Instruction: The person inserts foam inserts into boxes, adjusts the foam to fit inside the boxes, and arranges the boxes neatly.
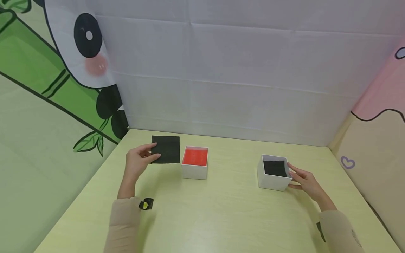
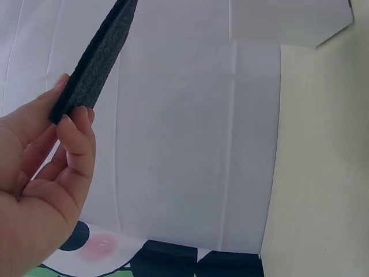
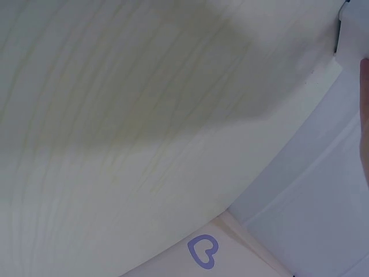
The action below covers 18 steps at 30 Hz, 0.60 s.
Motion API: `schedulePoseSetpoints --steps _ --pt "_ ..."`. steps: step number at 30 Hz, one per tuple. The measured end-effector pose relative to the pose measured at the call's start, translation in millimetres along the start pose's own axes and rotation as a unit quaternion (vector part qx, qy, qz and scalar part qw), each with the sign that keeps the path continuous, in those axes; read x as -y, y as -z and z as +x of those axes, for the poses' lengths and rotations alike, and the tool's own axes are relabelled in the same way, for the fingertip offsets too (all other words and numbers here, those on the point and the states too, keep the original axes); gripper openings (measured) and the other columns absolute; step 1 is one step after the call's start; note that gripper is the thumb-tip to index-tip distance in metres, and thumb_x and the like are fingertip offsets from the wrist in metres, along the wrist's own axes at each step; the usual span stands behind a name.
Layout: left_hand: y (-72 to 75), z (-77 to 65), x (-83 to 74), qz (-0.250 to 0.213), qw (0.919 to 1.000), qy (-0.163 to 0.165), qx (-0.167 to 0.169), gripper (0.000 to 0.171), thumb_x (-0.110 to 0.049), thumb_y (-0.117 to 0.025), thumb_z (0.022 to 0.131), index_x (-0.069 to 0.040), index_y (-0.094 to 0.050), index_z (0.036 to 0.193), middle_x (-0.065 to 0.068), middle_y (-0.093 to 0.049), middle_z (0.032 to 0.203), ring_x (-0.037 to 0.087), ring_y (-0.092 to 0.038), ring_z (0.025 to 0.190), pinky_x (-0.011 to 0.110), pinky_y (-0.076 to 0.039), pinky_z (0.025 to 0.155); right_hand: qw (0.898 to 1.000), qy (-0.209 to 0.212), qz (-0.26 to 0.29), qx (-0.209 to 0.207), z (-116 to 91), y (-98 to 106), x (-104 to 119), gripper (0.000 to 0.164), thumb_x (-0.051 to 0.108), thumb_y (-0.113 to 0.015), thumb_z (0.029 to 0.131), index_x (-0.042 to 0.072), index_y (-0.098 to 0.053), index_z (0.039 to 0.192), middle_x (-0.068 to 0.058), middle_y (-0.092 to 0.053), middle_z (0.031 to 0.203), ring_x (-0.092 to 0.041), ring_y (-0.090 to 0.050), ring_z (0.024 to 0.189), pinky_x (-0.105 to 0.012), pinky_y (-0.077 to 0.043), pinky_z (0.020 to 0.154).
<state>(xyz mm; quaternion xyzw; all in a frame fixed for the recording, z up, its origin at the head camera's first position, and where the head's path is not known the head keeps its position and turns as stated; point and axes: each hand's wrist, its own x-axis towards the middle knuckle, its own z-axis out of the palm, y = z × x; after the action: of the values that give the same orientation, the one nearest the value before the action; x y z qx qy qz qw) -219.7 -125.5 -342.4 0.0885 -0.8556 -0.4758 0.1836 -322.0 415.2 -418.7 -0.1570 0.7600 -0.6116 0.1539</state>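
Note:
My left hand [image 1: 136, 160] pinches a black square pad [image 1: 167, 150] by its left edge, thumb in front. Its edge-on side and felt-like face show in the left wrist view, where fingers and thumb of the left hand [image 2: 46, 156] hold its lower end. Just right of the pad stands a white box [image 1: 194, 172] with a flat red piece [image 1: 195, 157] inside. My right hand [image 1: 308, 184] grips the right wall of another white box [image 1: 272, 182], which has a black piece [image 1: 274, 168] in it. Only a sliver of that hand [image 3: 365, 115] appears in the right wrist view.
Both boxes are on a pale yellow wood-grain table [image 1: 227, 218]. A white creased backdrop [image 1: 240, 77] rises behind it, with a panda and bamboo print at left. At right a printed side panel [image 1: 373, 154] borders the table edge.

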Motion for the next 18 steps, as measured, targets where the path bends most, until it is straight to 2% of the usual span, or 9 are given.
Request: schedulePoseSetpoints --steps 2,3,6,9,13,15,18 --pt "-4.2 -0.3 -0.9 -0.009 0.9999 -0.007 0.002 0.043 -0.011 -0.071 0.076 -0.004 -0.060 0.117 0.014 -0.059 0.099 0.020 -0.049 0.077 0.020 -0.040 0.056 1.000 -0.001 -0.005 -0.001 -0.1 -0.2 0.2 0.054 0.019 -0.047 0.094 -0.003 -0.021 0.136 -0.023 -0.023 0.136 0.000 -0.055 0.093 -0.032 -0.048 0.073" --pt "-6.3 -0.4 -1.8 -0.012 0.9999 -0.011 0.003 0.042 -0.011 -0.071 0.076 -0.004 -0.060 0.117 0.014 -0.059 0.098 0.020 -0.050 0.076 0.020 -0.040 0.055 1.000 -0.001 -0.005 -0.001 -0.1 -0.2 -0.1 0.054 0.019 -0.047 0.094 -0.003 -0.021 0.136 -0.020 -0.027 0.136 0.000 -0.055 0.093 -0.032 -0.048 0.073" --pt "-12.3 -0.8 -5.7 -0.024 0.9995 -0.020 0.004 0.042 -0.009 -0.071 0.076 -0.005 -0.061 0.116 0.013 -0.060 0.096 0.021 -0.050 0.075 0.021 -0.040 0.055 1.000 -0.003 -0.002 -0.002 0.2 0.3 -0.7 0.054 0.019 -0.047 0.094 -0.003 -0.021 0.136 0.000 -0.038 0.131 0.000 -0.056 0.093 -0.032 -0.048 0.073" --pt "-17.0 -1.9 -9.8 -0.041 0.9988 -0.025 0.012 0.041 -0.009 -0.072 0.075 -0.005 -0.061 0.115 0.012 -0.060 0.093 0.021 -0.050 0.075 0.021 -0.041 0.055 1.000 -0.004 0.001 -0.002 0.3 0.3 -0.8 0.055 0.020 -0.047 0.093 -0.003 -0.021 0.136 0.005 -0.041 0.129 0.000 -0.056 0.093 -0.031 -0.048 0.073" --pt "-21.4 -5.8 -14.6 -0.064 0.9971 -0.023 0.033 0.041 -0.008 -0.071 0.076 -0.004 -0.061 0.115 0.011 -0.058 0.086 0.021 -0.048 0.073 0.021 -0.039 0.054 1.000 -0.006 0.000 -0.001 0.1 0.1 -0.4 0.055 0.020 -0.047 0.093 -0.002 -0.021 0.136 -0.005 -0.037 0.133 -0.001 -0.056 0.092 -0.032 -0.048 0.073" --pt "-22.8 -8.7 -16.7 -0.075 0.9961 -0.021 0.042 0.041 -0.007 -0.071 0.075 -0.004 -0.061 0.115 0.011 -0.056 0.081 0.021 -0.046 0.072 0.022 -0.037 0.053 1.000 -0.009 -0.001 -0.002 0.1 0.3 -0.2 0.055 0.020 -0.047 0.093 -0.002 -0.021 0.136 -0.004 -0.037 0.133 -0.001 -0.056 0.092 -0.032 -0.048 0.073" --pt "-25.2 -12.9 -18.5 -0.088 0.9943 -0.023 0.056 0.041 -0.006 -0.071 0.075 -0.003 -0.061 0.114 0.009 -0.055 0.078 0.020 -0.046 0.070 0.022 -0.037 0.052 1.000 -0.011 -0.002 -0.001 -0.3 -0.3 0.9 0.055 0.021 -0.047 0.094 -0.002 -0.020 0.136 -0.014 -0.032 0.135 -0.001 -0.056 0.092 -0.032 -0.048 0.073"
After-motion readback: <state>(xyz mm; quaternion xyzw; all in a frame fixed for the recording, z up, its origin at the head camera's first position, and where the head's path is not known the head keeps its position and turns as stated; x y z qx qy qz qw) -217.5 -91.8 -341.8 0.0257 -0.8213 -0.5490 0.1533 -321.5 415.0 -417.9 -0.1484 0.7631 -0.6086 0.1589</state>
